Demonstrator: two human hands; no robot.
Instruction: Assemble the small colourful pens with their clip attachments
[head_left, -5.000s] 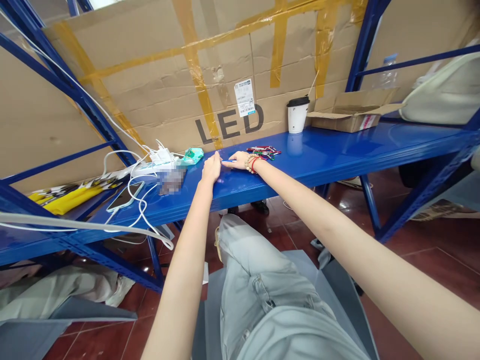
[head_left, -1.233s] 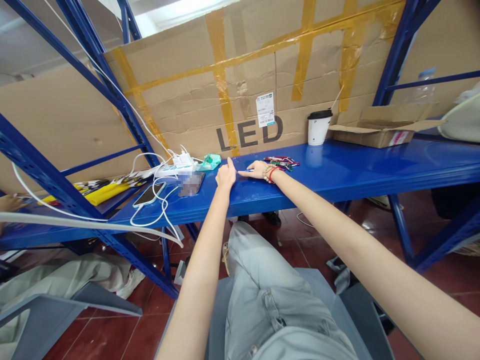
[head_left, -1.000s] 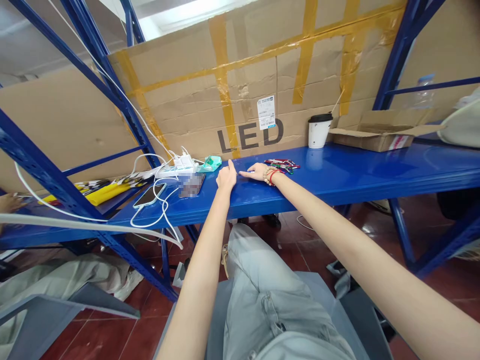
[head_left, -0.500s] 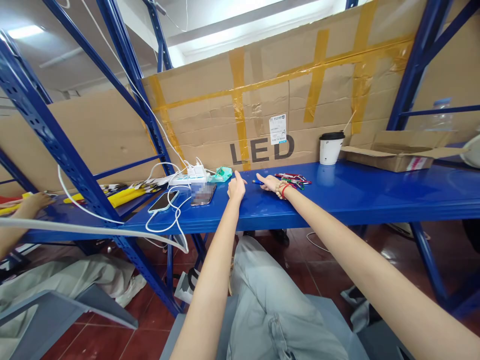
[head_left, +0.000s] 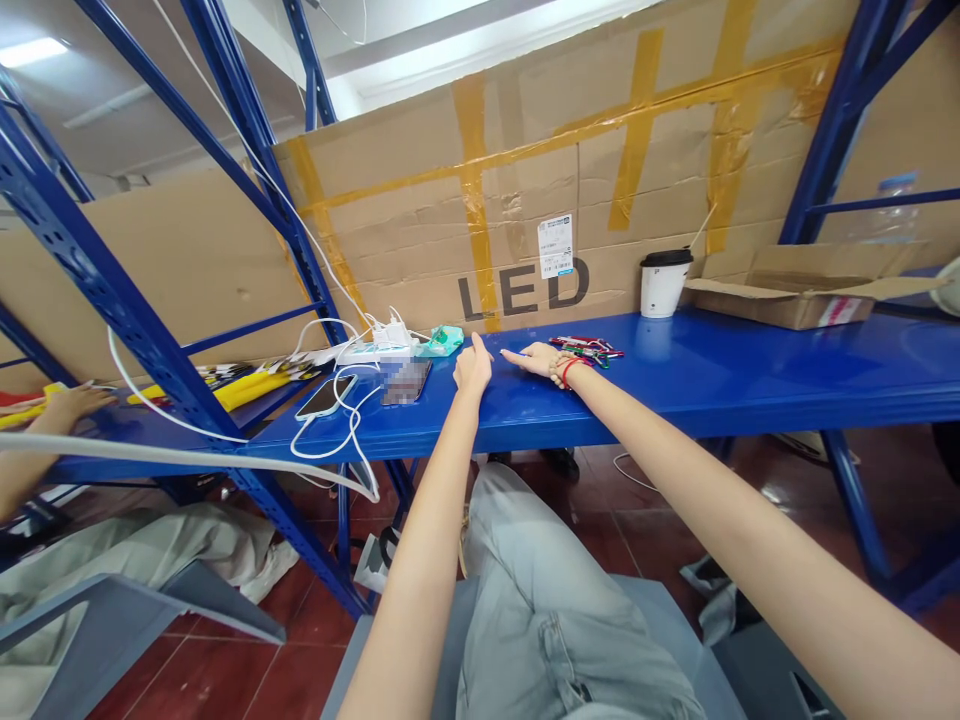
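My left hand (head_left: 472, 368) is just above the blue shelf top, its fingers curled and its thumb pointing up. What its fingers may hold is hidden. To its right, my right hand (head_left: 538, 359), with a red cord and a beaded bracelet (head_left: 564, 370) at the wrist, points toward it. Thumb and fingers close on a small blue piece, mostly covered; its kind cannot be made out. The hands are close but apart. Just behind my right wrist lies a small pile of shiny red, green and silver pieces (head_left: 589, 349) that look like carabiners.
Left on the blue shelf (head_left: 750, 375) are two phones (head_left: 328, 397), white cables, a power strip (head_left: 375, 350) and a green packet (head_left: 442, 341). A lidded paper cup (head_left: 664, 285) and an open cardboard box (head_left: 802, 290) stand right. Another person's hand (head_left: 75, 402) is far left.
My right hand has turned slightly and moved a little left, and the blue piece that stuck out past its fingers is now mostly covered. My left hand stays nearly still. The view has shifted slightly.
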